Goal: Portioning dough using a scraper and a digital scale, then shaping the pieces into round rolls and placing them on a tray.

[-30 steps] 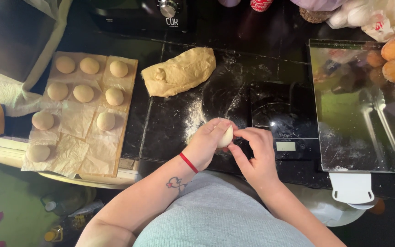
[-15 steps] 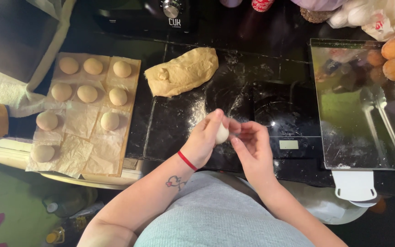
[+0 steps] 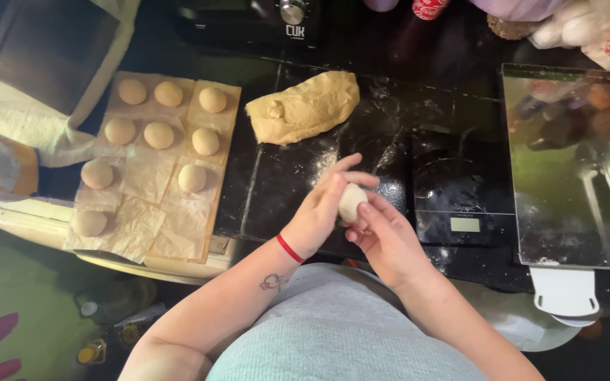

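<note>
Dough ball [image 3: 351, 201] sits cupped between left hand [image 3: 319, 215] and right hand [image 3: 383, 236], both grips curled around it, above the floured black tabletop [image 3: 284, 183].

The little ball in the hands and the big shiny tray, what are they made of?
The little ball, pressed between the left hand and right hand, looks like soft, pale raw dough: smooth and matte, like the big dough lump behind it. The tray seems to be polished metal, probably steel, since it mirrors things like a looking glass.
</note>
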